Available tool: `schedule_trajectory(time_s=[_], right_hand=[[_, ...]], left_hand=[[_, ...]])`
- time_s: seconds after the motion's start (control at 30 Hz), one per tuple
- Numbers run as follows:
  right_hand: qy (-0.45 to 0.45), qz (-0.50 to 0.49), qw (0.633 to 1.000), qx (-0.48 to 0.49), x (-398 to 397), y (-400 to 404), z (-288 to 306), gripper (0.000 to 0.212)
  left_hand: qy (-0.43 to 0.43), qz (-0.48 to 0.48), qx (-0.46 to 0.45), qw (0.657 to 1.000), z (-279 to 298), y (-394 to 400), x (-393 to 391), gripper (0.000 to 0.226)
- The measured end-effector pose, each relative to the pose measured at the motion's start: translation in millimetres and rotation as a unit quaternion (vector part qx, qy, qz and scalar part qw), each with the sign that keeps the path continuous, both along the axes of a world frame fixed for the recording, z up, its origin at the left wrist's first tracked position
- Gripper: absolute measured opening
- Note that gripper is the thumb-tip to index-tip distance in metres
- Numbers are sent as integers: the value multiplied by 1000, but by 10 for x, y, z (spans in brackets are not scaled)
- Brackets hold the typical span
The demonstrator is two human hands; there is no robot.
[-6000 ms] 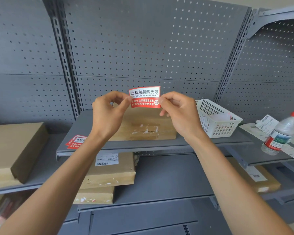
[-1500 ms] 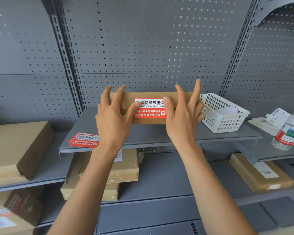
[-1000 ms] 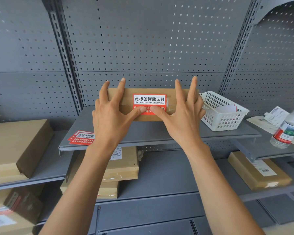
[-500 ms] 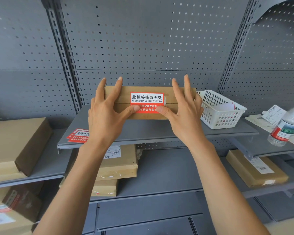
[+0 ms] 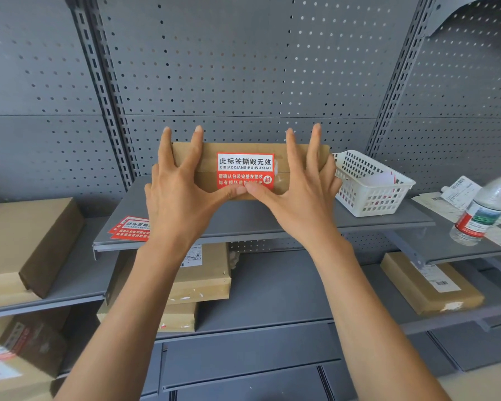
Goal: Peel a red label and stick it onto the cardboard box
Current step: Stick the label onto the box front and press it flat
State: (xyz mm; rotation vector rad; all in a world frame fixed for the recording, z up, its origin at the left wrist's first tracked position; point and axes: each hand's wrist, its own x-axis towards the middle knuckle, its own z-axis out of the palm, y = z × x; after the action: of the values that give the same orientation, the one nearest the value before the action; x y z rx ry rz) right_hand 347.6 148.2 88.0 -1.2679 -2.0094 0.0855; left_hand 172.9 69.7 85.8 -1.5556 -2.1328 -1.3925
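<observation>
A flat cardboard box [image 5: 209,157] lies on the grey middle shelf [image 5: 272,218], its front side facing me. The red and white label [image 5: 245,166] sits stuck across the seam at the box's front centre. My left hand [image 5: 180,204] and my right hand [image 5: 304,204] both grip the box, fingers spread over its top. The two thumbs meet on the label's lower edge and press it flat, hiding a little of its bottom text.
A stack of spare red labels [image 5: 130,228] lies at the shelf's left front. A white basket [image 5: 368,189] stands right of the box. A water bottle [image 5: 483,209] and paper slips sit on the right shelf. More cardboard boxes [image 5: 203,273] fill the lower shelves.
Six seconds ago I held the peeled label in the air; it is now stuck on the box. In the last second my thumbs slid inward along its lower edge until they met.
</observation>
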Motion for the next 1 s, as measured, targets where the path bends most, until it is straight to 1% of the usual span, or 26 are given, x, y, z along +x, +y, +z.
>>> schedule_trajectory(time_s=[0.13,0.33,0.5,0.7,0.77,0.83,0.9,1.0], right_hand=[[-1,16,1000,1,27,39,-34,109],[42,54,998,-17,94,68,-30,91],[48,76,996,-4,113,65,-46,76],[81,99,991,-31,149,80,-48,69],[113,106,987,-35,134,71,-47,62],[164,86,982,-27,60,44,-34,56],[209,40,977,-7,-54,25,-25,49],[219,-6,975,20,-159,43,-68,39]], left_hand=[[0,-13,-2,1000,-9,13,-53,111],[-12,-46,24,999,0,-18,-132,98],[-26,-51,33,998,32,-57,-172,91],[-28,-81,32,996,-12,-58,-230,69],[-58,-82,52,994,-29,-55,-213,59],[-101,-61,78,990,-37,-26,-143,56],[-118,-20,95,988,-36,46,-52,57],[-120,5,92,988,-43,134,26,57]])
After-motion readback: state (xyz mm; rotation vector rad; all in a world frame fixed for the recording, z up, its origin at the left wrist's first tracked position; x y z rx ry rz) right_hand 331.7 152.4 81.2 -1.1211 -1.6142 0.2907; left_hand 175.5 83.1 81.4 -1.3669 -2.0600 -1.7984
